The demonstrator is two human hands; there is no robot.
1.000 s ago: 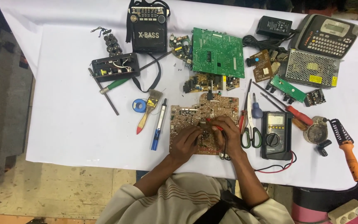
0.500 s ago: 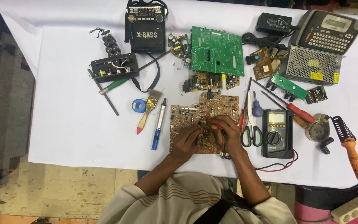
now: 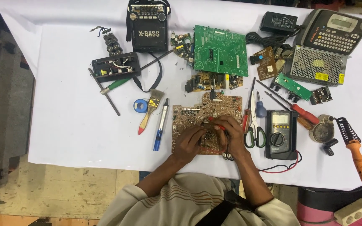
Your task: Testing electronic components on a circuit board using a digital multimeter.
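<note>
While the blue pen-shaped tool [image 3: 161, 124] lies at nine o'clock of it on the white tabletop [image 3: 63, 121], the brown circuit board [image 3: 189, 121] sits flat at the near middle edge, with the left hand [image 3: 188, 144] resting on its lower part, fingers curled down onto the board, though whether they pinch anything cannot be told. At three o'clock of that hand the right hand [image 3: 230, 133] has its fingers closed around a red probe [image 3: 215, 124], with scissors [image 3: 254, 125] and a multimeter [image 3: 280, 134] further right. The board looks light, stiff and fragile, best held by its bare edges.
</note>
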